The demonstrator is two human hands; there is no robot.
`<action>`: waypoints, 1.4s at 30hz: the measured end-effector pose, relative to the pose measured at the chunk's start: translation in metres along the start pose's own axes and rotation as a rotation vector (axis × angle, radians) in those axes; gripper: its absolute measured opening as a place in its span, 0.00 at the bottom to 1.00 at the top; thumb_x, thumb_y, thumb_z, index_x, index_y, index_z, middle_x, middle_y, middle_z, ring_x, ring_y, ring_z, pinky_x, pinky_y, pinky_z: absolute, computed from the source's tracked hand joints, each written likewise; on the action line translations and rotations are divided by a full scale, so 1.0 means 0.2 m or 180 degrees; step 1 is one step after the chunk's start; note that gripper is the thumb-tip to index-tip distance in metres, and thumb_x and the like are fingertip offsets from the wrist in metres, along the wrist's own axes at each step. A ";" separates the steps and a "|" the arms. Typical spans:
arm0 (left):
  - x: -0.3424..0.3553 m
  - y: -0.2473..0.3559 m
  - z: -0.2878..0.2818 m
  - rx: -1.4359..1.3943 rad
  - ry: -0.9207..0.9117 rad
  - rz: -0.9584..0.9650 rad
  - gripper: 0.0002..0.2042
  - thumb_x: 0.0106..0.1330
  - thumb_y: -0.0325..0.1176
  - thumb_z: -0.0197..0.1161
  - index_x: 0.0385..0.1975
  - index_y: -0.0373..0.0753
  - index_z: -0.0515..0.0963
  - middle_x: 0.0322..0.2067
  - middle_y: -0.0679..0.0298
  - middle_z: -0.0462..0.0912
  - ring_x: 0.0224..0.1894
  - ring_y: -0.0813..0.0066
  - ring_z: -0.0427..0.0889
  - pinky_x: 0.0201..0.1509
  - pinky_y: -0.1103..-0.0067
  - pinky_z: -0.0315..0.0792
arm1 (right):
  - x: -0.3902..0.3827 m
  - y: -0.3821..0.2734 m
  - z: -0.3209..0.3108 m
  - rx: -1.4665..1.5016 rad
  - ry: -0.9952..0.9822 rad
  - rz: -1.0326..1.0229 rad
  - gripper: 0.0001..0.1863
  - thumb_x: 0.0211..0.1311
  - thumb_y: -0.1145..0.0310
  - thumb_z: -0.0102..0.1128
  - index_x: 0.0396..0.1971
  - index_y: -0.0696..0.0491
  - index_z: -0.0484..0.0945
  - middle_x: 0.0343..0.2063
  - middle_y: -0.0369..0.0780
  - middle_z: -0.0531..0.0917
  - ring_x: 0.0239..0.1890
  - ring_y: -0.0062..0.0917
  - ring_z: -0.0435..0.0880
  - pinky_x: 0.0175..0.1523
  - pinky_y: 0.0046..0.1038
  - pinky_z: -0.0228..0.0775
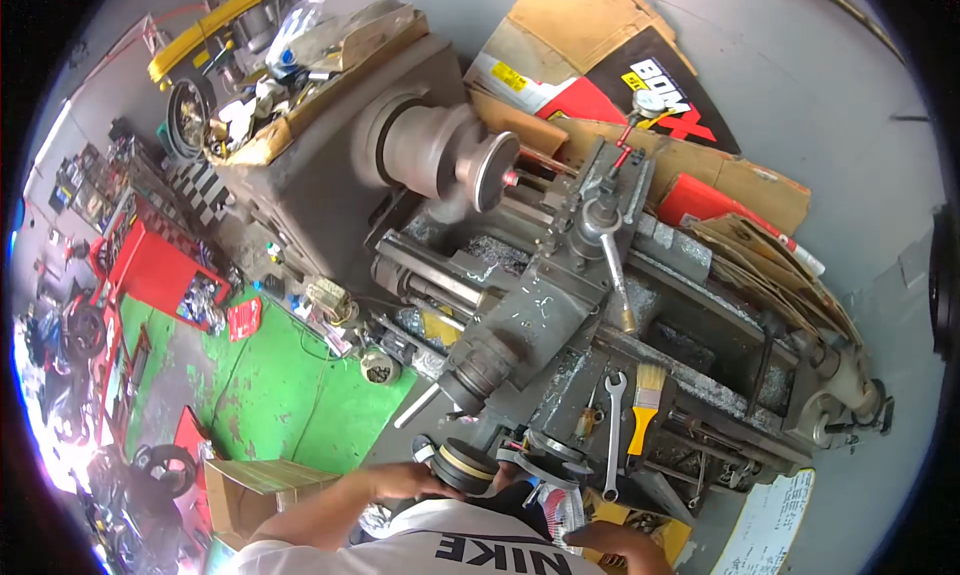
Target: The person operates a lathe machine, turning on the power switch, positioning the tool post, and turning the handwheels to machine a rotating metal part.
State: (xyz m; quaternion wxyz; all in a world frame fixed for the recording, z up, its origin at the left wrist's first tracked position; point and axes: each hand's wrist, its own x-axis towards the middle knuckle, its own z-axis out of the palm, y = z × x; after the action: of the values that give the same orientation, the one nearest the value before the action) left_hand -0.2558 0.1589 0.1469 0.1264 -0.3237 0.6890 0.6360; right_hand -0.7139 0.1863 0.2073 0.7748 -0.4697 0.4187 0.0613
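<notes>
My left hand (405, 481) is at the lower middle, its fingers closed on the near left side of a dark round part (466, 465) with a yellowish ring; I cannot tell its exact kind. On that part's right side shows a bit of my right hand (508, 474); its fingers are mostly hidden, and my right forearm (625, 545) shows lower right. Beyond is a metal lathe, its chuck (420, 147) blurred as if spinning and carrying a disc-shaped workpiece (493, 172). A tool post (598, 215) with a long lever stands beside it.
A wrench (614, 435), a yellow-handled brush (645, 410) and a screwdriver (588, 416) lie on the lathe's near right. Another handwheel (478, 368) with a rod juts toward me. Metal chips (497, 253) litter the bed. Cardboard (740, 190) leans behind; an open box (262, 490) stands lower left.
</notes>
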 end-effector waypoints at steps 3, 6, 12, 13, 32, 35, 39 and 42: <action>0.13 0.00 0.07 -0.0293 0.0528 0.0193 0.22 0.75 0.35 0.53 0.67 0.45 0.73 0.68 0.67 0.75 0.68 0.65 0.72 0.73 0.70 0.62 | 0.25 0.09 0.20 0.0533 0.0667 0.0362 0.28 0.72 0.52 0.59 0.62 0.58 0.76 0.67 0.42 0.73 0.71 0.28 0.67 0.72 0.30 0.55; 0.20 0.04 0.21 -0.0668 0.1006 0.0311 0.20 0.76 0.29 0.48 0.66 0.40 0.75 0.64 0.66 0.79 0.66 0.67 0.74 0.73 0.70 0.63 | 0.53 0.15 0.30 0.1655 0.0674 -0.0536 0.27 0.75 0.59 0.56 0.67 0.59 0.70 0.69 0.43 0.71 0.75 0.31 0.60 0.74 0.35 0.52; 0.00 -0.03 0.09 -0.0170 0.0421 0.0244 0.19 0.78 0.35 0.51 0.64 0.39 0.75 0.62 0.61 0.81 0.63 0.64 0.77 0.67 0.71 0.70 | 0.81 0.35 0.34 0.2159 0.0578 -0.1520 0.18 0.77 0.67 0.52 0.60 0.58 0.74 0.57 0.45 0.78 0.61 0.35 0.74 0.69 0.37 0.60; 0.04 -0.02 0.10 -0.0114 0.0568 -0.0088 0.19 0.77 0.35 0.51 0.64 0.39 0.76 0.62 0.61 0.81 0.62 0.64 0.78 0.67 0.71 0.70 | 0.82 0.37 0.34 0.2854 0.0329 -0.1435 0.17 0.77 0.67 0.52 0.60 0.59 0.73 0.55 0.46 0.78 0.59 0.35 0.76 0.68 0.37 0.63; 0.01 0.08 0.17 -0.1679 0.0959 0.0512 0.15 0.77 0.36 0.52 0.54 0.43 0.84 0.58 0.62 0.83 0.58 0.63 0.81 0.63 0.69 0.71 | 1.22 0.26 0.35 0.3182 0.0915 -0.0408 0.15 0.79 0.60 0.52 0.49 0.56 0.78 0.35 0.41 0.82 0.35 0.29 0.82 0.44 0.29 0.76; 0.05 -0.10 0.16 -0.0847 0.0945 -0.0719 0.13 0.76 0.35 0.54 0.48 0.41 0.85 0.53 0.65 0.86 0.49 0.64 0.84 0.55 0.71 0.76 | 1.11 0.42 0.27 0.3066 0.1234 -0.0323 0.12 0.79 0.62 0.52 0.46 0.55 0.78 0.35 0.41 0.83 0.35 0.28 0.82 0.43 0.28 0.76; 0.20 -0.06 0.27 0.1097 0.1411 0.1295 0.11 0.74 0.35 0.56 0.43 0.41 0.86 0.44 0.67 0.88 0.42 0.68 0.84 0.49 0.74 0.76 | 0.67 0.44 0.23 0.2660 0.1441 -0.0276 0.09 0.78 0.64 0.52 0.42 0.54 0.77 0.35 0.41 0.84 0.35 0.27 0.81 0.42 0.27 0.75; 0.06 0.01 0.24 0.1145 0.1242 0.0981 0.10 0.73 0.33 0.56 0.41 0.41 0.86 0.39 0.68 0.87 0.40 0.71 0.83 0.45 0.76 0.76 | 0.67 0.25 0.31 0.1993 0.1260 -0.0602 0.08 0.77 0.66 0.51 0.39 0.53 0.77 0.35 0.41 0.84 0.35 0.26 0.81 0.42 0.27 0.74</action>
State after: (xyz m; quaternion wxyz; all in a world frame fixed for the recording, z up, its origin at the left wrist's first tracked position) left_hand -0.2784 0.2012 0.1335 -0.0511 -0.3038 0.8429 0.4412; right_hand -0.6156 0.2224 0.0926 0.7871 -0.2495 0.5136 -0.2332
